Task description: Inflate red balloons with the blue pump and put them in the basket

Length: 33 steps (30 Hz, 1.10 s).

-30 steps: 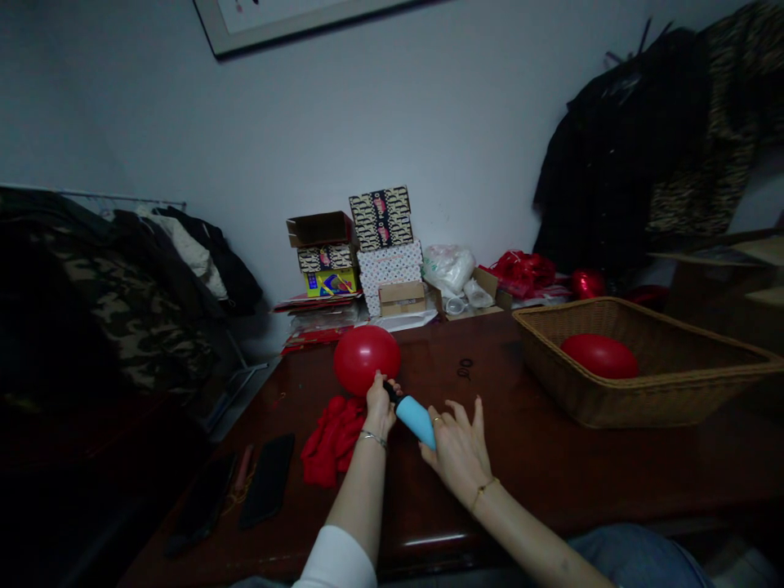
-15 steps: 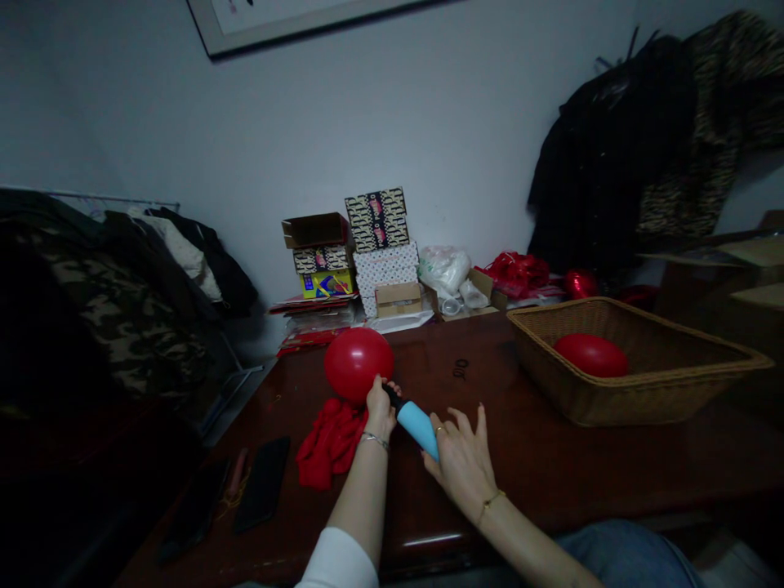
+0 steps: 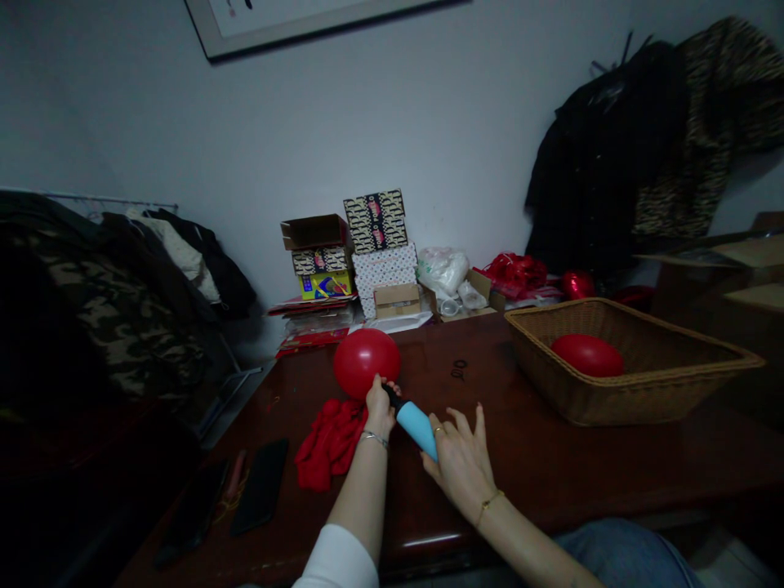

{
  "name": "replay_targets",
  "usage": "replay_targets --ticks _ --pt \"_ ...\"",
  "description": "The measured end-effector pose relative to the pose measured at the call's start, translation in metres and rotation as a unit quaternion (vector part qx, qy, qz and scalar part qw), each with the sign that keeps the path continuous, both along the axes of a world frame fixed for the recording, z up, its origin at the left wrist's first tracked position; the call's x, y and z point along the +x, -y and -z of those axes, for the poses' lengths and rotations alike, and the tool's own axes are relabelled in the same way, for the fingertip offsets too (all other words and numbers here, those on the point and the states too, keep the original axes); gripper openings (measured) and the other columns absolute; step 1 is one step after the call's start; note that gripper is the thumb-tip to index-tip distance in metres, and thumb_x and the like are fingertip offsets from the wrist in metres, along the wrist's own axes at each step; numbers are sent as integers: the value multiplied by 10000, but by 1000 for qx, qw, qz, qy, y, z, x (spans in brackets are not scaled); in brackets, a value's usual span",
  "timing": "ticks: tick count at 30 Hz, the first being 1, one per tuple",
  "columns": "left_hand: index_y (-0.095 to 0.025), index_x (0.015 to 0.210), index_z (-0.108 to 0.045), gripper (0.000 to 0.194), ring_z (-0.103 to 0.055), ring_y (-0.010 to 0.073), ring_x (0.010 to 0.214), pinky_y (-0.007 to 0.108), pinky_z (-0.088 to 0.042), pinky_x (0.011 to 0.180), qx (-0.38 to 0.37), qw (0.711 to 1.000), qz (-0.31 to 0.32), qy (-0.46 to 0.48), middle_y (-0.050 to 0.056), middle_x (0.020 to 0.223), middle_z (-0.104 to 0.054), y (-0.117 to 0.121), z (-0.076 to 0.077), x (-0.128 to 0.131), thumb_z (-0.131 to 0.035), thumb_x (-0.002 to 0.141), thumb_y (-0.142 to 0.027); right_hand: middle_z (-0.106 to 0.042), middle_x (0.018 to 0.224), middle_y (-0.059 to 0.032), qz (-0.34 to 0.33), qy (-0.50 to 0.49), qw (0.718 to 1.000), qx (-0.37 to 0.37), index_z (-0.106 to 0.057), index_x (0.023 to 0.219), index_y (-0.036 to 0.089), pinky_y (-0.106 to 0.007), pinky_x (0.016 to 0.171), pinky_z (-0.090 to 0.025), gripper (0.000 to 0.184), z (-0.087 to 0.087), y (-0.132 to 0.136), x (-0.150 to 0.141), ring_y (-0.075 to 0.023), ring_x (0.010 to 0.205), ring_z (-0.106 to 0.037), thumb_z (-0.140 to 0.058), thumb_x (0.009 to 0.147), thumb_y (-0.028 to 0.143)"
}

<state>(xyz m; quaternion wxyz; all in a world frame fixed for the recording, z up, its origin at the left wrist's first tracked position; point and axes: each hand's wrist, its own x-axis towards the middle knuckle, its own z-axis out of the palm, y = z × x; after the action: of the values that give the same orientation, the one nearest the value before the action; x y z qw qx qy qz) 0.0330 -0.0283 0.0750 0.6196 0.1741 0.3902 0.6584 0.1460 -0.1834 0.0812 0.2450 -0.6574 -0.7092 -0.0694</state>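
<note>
A blown-up red balloon (image 3: 367,363) sits over the tabletop with its neck at the black nozzle end of a light-blue hand balloon pump (image 3: 417,428). My left hand (image 3: 380,406) is closed around that joint, pinching the balloon's neck onto the nozzle, which its fingers partly hide. At the pump's near end, my right hand (image 3: 461,461) grips with thumb and forefinger while the other fingers stretch out. The pump's rear end is hidden behind this hand. Just left of my left wrist lies a heap of limp red balloons (image 3: 329,445).
On the right stands a wicker basket (image 3: 643,400) with another red balloon (image 3: 588,355) inside. Small dark rings (image 3: 459,369) lie mid-table. Two dark flat objects, one a black slab (image 3: 260,486), rest at the left. Stacked boxes (image 3: 383,278) and plastic bags (image 3: 442,269) line the wall.
The red balloon swings a little left, then back right. Both hands keep their hold on the pump and barely move. The whole view shifts slightly.
</note>
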Motion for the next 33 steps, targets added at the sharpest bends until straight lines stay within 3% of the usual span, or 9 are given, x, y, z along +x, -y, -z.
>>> replay_targets --ticks 23,33 --pt "-175 690 -431 216 -450 88 387 193 -371 400 12 1000 -24 4 -37 486 -440 -8 6 -1 -439 888 -260 -668 930 -97 -3 -1 1000 9 -545 1193 142 -546 1067 20 484 3 7 5 -277 1124 -458 -552 767 373" --pt "-175 664 -427 251 -466 85 398 195 -396 440 10 999 -32 -8 -29 484 -459 -2 -3 -1 -431 899 -261 -665 914 -81 -9 -3 1000 16 -545 1191 150 -544 1070 2 460 5 15 12 -278 1124 -457 -542 777 351"
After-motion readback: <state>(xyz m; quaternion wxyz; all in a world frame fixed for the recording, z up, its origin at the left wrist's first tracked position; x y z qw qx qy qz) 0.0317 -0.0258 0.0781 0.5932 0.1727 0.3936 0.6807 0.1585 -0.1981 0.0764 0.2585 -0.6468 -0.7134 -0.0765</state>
